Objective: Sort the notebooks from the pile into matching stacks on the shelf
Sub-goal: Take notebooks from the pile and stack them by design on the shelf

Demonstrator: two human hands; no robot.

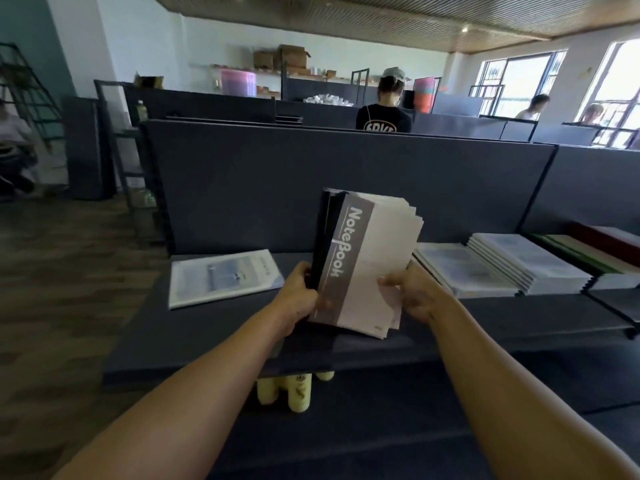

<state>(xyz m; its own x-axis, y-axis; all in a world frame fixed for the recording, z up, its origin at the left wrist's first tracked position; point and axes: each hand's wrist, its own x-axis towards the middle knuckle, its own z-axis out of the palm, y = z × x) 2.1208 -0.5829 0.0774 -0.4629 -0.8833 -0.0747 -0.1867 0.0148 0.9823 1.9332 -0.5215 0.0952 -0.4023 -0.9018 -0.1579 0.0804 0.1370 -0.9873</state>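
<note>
— Notebooks [363, 261], a fanned bundle of them, stand upright on the dark shelf [214, 327], held between both hands. The front one is pale with a grey band reading "NoteBook"; dark-covered ones sit behind it at the left.

— How are the hands set?

— The left hand [298, 299] curls round the spine side, thumb over the front cover near the bottom, its grip closed on the bundle. The right hand [412, 292] pinches the loose page-side edges low down, thumb in front.

— Will they handle easily?

— I judge them light singly but floppy: thin soft covers, and the top corners are already splaying apart. Glossy covers may slide against each other, so a one-handed pinch at a corner risks spilling the fan. Better to hold near the spine, where each book is stiffest, and lift one flat.

— Where would they go?

— A single pale blue notebook [223, 277] lies flat to the left; to the right lie a low pale stack [460, 271], a taller spiral-bound stack [530, 265], then green and red covers [595, 251]. None plainly matches the grey-banded cover, so it probably needs a bare stretch of shelf.
</note>
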